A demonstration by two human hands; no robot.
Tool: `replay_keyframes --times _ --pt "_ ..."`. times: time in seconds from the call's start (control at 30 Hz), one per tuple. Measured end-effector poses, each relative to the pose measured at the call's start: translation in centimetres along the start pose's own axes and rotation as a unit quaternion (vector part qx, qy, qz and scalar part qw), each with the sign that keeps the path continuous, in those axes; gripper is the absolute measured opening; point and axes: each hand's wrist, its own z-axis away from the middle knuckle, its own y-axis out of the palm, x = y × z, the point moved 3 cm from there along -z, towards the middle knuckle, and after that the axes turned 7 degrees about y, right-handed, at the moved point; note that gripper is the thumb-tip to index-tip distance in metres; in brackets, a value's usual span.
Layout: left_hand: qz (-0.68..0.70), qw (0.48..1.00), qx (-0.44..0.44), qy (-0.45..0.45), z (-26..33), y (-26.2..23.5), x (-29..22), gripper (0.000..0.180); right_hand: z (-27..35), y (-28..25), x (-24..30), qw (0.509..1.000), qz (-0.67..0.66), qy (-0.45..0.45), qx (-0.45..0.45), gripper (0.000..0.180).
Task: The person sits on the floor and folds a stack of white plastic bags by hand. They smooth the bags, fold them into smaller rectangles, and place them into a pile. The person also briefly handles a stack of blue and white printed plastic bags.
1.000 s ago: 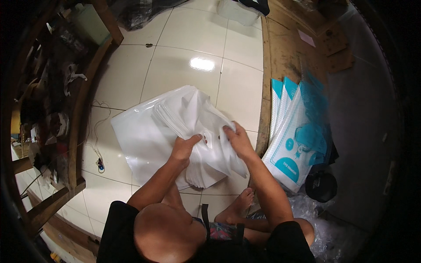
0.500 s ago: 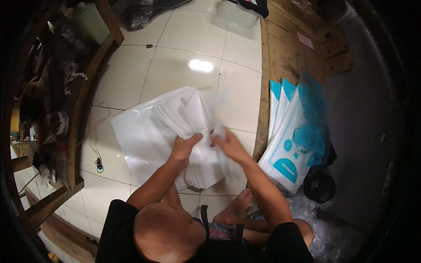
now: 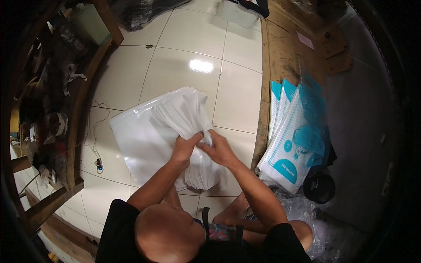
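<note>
A thick stack of thin white sheets [image 3: 199,168], plastic or foam by their look, fans out between my hands. It lies over a larger glossy white plastic sheet [image 3: 140,131] spread on the tiled floor. My left hand [image 3: 185,148] is closed on the stack's left side, its thumb pressed on top near the middle. Close beside it, my right hand [image 3: 217,150] grips the right edge of the same sheets, with its thumb pointing toward the left thumb. The fingers of both hands are partly hidden by the sheets.
To the right, several white-and-turquoise printed plastic packs [image 3: 285,153] lean on a brown wooden board [image 3: 285,57]. A round black object [image 3: 319,187] and crumpled clear plastic [image 3: 302,215] lie below them. A cluttered wooden shelf [image 3: 90,83] stands left; string [image 3: 93,127] lies beside it.
My right hand has moved left, close to my left hand. The loose sheets that were spread out on the right now lie gathered against the stack.
</note>
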Motion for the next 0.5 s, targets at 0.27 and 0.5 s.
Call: replay_keyframes --times 0.27,0.5 --pt "-0.021 1.000 0.022 -0.007 0.1 0.9 -0.3 0.043 -0.8 -3.4 -6.2 0.977 -0.174 0.123 -0.019 0.050" --pt "0.002 1.000 0.019 -0.021 -0.1 0.1 0.1 0.040 -0.6 -0.9 -3.4 0.978 -0.203 0.034 0.014 0.035"
